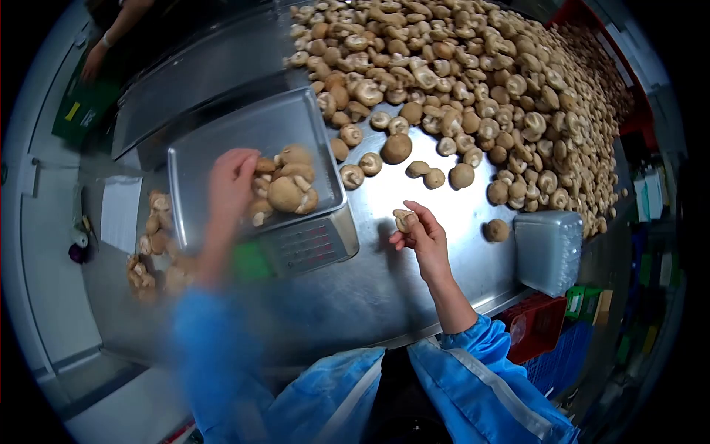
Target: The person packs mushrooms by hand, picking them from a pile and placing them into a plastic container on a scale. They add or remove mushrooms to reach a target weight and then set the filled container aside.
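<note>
A small mushroom [403, 219] is pinched between the thumb and fingers of my right hand [423, 237], above the bare metal table. My left hand [233, 181], a little blurred, reaches over the metal tray [203, 148] of a weighing scale [310, 246]. Its closed fingertips are on a brown mushroom [265, 165] at the left side of a small pile. Larger mushrooms [285, 194] lie heaped in that tray. The scale's keypad faces me, and its green display is partly smeared by my moving arm.
A big heap of mushrooms [458, 66] covers the back and right of the table [384, 296]. Clear plastic trays [547, 251] are stacked at the right edge. More mushrooms [157, 222] and a white paper [120, 211] lie left of the scale. Another person's hand [95, 61] is at upper left.
</note>
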A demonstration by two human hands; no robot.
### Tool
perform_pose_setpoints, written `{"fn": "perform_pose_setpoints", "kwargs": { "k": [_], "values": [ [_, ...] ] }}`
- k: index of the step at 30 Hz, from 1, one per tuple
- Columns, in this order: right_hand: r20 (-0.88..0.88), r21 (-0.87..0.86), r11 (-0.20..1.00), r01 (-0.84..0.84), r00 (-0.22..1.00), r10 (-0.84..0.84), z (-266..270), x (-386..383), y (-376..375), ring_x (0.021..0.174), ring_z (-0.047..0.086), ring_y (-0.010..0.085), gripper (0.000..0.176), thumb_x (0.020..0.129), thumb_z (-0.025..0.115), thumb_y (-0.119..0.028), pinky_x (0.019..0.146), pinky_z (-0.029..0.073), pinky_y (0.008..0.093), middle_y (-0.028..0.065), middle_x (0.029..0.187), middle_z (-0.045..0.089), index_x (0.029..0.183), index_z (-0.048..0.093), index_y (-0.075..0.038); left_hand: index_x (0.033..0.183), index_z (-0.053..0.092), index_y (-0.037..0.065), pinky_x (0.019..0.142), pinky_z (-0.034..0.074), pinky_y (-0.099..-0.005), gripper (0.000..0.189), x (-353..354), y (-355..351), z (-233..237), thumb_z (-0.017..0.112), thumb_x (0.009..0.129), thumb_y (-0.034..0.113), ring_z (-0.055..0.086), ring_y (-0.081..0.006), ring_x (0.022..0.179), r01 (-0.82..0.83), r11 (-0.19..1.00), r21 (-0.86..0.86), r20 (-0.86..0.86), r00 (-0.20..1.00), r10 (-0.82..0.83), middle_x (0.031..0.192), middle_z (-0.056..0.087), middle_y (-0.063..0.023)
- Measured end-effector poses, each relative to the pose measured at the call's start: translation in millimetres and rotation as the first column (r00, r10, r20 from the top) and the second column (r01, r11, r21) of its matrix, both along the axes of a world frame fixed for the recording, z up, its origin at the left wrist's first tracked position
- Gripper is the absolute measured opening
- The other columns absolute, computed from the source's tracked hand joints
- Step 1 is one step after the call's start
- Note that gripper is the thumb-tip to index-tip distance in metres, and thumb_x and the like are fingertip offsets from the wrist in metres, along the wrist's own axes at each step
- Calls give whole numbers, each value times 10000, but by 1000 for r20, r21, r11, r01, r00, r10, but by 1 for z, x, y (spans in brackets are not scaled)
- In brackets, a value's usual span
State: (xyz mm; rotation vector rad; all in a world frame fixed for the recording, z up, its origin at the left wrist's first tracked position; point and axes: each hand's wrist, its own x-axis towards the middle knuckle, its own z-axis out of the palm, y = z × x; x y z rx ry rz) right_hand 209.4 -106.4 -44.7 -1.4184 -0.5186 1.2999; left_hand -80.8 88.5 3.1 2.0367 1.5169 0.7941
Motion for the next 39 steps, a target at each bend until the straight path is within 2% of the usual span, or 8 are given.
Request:
{"fn": "perform_pose_setpoints", "kwargs": {
  "k": [4,5,9,11,14,17,27,39],
  "values": [
    [60,-36,997,73,996,-71,-30,44,-11,871,656,180,407,1001,493,-157,705,551,284,127,1181,576,1382,414,-40,1131,664,42,1018,423,-357,252,-9,-10,11,578,929,167,558,-271,1178,-90,994,55,10,996,89,1237,603,-140],
    [322,47,997,58,944,-70,-35,58,-14,930,648,221,453,974,524,-144,749,549,310,162,1255,516,1396,397,-40,1152,652,35,1025,417,-354,266,-12,-15,12,572,933,163,551,-272,1194,-109,992,58,64,992,105,1270,584,-144],
    [877,45,995,-87,480,2,0,87,-30,1239,506,383,682,853,638,-71,958,491,394,234,1564,124,1463,334,-106,1149,651,18,963,449,-307,232,20,-77,51,539,968,111,587,-198,1109,-114,990,77,251,964,92,1166,648,-117],
    [915,85,996,-25,397,-68,3,110,-46,1339,400,391,693,825,660,-55,1027,432,417,232,1562,148,1447,356,-88,1137,652,18,899,479,-281,222,22,-105,50,537,963,93,610,-173,1050,90,967,240,-86,994,-71,1123,667,-103],
    [989,140,978,153,-65,-132,42,164,-93,1391,300,389,694,801,701,-87,1106,323,439,246,1535,215,1416,383,-42,1107,654,11,785,511,-258,197,46,-147,47,576,932,57,646,-148,918,136,991,11,-55,989,-135,996,701,-74],
    [961,211,936,282,-234,-146,54,216,-146,1377,309,403,752,786,753,-236,1124,290,446,261,1469,340,1402,388,-7,1073,662,6,731,517,-256,180,63,-173,2,609,902,28,656,-143,851,285,957,-61,28,958,-284,923,709,-68],
    [984,-164,930,330,118,131,79,262,-213,1314,409,388,963,661,812,-414,1109,322,411,250,1425,418,1409,385,18,1023,673,-8,725,519,-278,156,128,-223,-16,625,880,30,675,-189,782,611,765,-205,209,791,-576,881,697,-120],
    [980,59,927,369,-198,17,78,231,-205,1043,537,373,780,600,816,-243,933,427,432,183,1097,594,1268,493,-3,1042,677,3,733,520,-278,176,190,-259,-2,626,876,28,669,-166,800,715,682,-153,384,679,-626,909,706,-106]
  ]
}}
